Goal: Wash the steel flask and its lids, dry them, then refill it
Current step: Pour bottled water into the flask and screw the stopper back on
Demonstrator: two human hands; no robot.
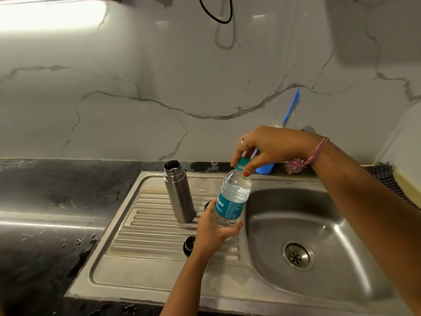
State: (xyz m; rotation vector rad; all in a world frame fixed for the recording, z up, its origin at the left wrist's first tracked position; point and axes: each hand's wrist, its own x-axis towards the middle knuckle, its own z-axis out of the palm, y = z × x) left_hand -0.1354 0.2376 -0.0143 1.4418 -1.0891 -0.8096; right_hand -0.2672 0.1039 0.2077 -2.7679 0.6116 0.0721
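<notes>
Both hands on a plastic water bottle above the sink's draining board.

The left hand curls round the bottle's lower half; the right hand pinches its teal cap between thumb and fingertips. The steel flask stands upright and open-mouthed near the board's back edge, just left of the bottle. A dark lid on the ribs is half hidden by the left wrist; another dark piece shows only a sliver. The basin lies to the right.

Flask upright on drainboard, left of water bottle; basin right.
</notes>
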